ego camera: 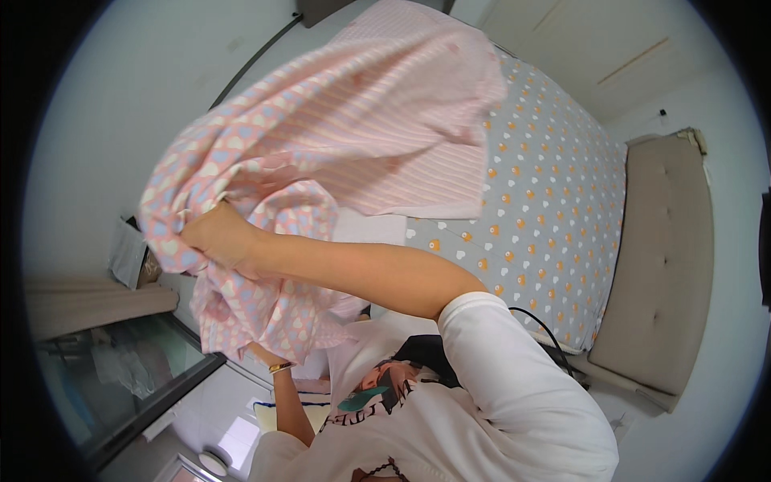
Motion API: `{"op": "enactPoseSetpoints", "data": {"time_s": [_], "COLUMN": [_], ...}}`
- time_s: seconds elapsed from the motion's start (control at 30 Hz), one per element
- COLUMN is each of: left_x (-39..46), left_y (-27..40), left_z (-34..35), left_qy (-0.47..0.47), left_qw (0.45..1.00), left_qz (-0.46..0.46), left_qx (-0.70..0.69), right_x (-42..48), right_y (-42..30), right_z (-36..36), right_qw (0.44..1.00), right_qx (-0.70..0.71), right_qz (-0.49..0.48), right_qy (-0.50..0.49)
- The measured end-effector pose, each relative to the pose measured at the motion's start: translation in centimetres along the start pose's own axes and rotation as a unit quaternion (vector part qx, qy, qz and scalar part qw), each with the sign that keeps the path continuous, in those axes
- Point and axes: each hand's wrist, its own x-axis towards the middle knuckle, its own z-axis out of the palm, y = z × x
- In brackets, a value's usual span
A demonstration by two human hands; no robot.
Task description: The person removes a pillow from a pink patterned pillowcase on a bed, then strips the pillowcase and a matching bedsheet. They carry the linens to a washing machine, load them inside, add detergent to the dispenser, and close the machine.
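A pink quilt (385,120) with a heart print on one face and stripes on the other spreads in front of me, raised and bunched at the left. My right hand (223,235) is closed on its bunched heart-print part, with the arm reaching across from the right. Lower down, my left hand (259,352) is mostly covered by hanging folds of the same quilt. Its fingers are hidden, and a gold-coloured bracelet (281,367) circles that wrist. The quilt's far part extends over a bed with a grey fitted sheet (542,199) patterned with orange bears and white hearts.
A padded beige headboard (656,259) stands at the bed's right end. A glass-topped dark-framed surface (120,367) is at the lower left, near a beige fabric edge (96,304). A black cable (545,328) curves beside the bed near my right sleeve. White walls surround the area.
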Motion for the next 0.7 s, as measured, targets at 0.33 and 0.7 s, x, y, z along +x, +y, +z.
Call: {"op": "enactPoseSetpoints", "data": {"time_s": [0.33,0.7], "left_x": [7.8,11.5], "left_y": [8.3,17.6], "left_z": [1.2,9.7], "left_qy": [0.128,0.099], "left_qw": [0.962,0.965], "left_qz": [-0.237,-0.158], "left_qx": [-0.041,-0.184], "right_x": [-1.7,-22.4], "right_y": [-15.5,-14.2], "right_z": [-43.4,-74.8], "right_qw": [0.784,0.505], "right_qx": [-0.538,-0.202], "right_qz": [-0.264,-0.037], "right_qy": [0.16,0.838]}}
